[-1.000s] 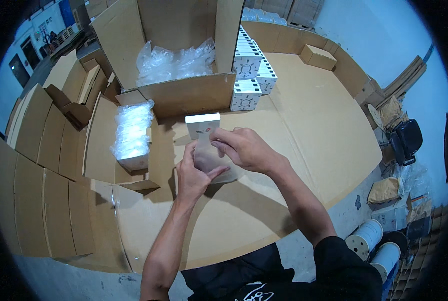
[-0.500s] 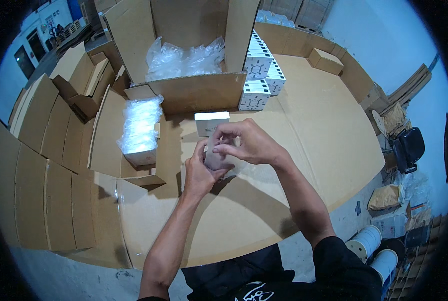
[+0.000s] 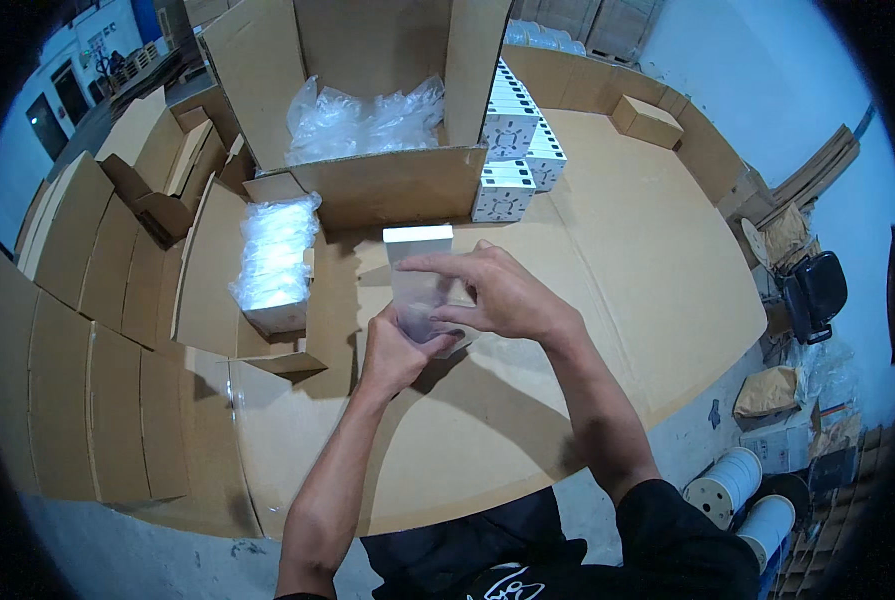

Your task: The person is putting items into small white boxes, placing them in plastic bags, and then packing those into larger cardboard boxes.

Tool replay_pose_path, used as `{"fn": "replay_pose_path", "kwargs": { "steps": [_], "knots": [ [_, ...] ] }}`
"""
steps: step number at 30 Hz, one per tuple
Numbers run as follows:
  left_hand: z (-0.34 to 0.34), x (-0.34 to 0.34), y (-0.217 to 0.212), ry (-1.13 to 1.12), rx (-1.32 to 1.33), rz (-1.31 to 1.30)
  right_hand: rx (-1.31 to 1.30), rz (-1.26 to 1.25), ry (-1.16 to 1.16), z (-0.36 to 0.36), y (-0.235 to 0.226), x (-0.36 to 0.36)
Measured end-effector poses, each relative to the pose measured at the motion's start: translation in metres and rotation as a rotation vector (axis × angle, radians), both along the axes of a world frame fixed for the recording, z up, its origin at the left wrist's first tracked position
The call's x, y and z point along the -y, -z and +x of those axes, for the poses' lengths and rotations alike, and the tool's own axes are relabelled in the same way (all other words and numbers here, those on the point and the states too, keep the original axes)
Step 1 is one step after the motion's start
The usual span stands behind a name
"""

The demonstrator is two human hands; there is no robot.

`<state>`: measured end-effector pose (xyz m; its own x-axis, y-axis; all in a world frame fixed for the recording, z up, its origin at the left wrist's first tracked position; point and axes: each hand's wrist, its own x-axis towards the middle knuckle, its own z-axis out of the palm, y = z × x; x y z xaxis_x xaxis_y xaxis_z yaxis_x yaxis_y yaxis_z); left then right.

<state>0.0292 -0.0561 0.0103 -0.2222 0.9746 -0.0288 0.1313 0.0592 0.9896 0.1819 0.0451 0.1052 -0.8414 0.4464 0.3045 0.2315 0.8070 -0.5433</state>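
Over the last second the grey, soft-looking bundle that both hands cupped has given way to a small box (image 3: 419, 285): its white top flap now stands up clear at 12 o'clock of the hands, and its pale body shows between the fingers. The work appears to have passed from handling the contents to closing or squaring the carton.

The left hand (image 3: 395, 350) curls closed around the box's lower near corner from 7 o'clock. The right hand (image 3: 492, 295) clasps it from 3 o'clock, with the index finger stretched flat across its front.

The box is matte, straight-edged card, held just above the cardboard-covered table (image 3: 657, 280), whose sheets look dull, brown and creased. At 12 o'clock stands a large open carton (image 3: 387, 185) of crinkled, glossy clear plastic bags (image 3: 362, 120). At 1 o'clock, white printed boxes (image 3: 512, 160) are stacked in neat rows. At 9 o'clock lies a shiny plastic-wrapped pack (image 3: 272, 260) on flattened cardboard.
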Motion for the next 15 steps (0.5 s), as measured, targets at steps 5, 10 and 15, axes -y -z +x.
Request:
{"fn": "replay_pose_path", "kwargs": {
  "steps": [5, 10, 15],
  "knots": [
    [-0.001, 0.0, -0.001, -0.011, 0.014, 0.071, 0.056, -0.073, 0.123, 0.001, -0.001, 0.001],
    [-0.005, -0.001, 0.008, -0.033, -0.045, 0.073, -0.544, -0.285, 0.1, 0.002, 0.019, -0.012],
    [-0.006, -0.003, -0.005, -0.036, -0.017, -0.014, -0.962, -0.645, 0.203, 0.015, 0.069, -0.051]
  ]
}}
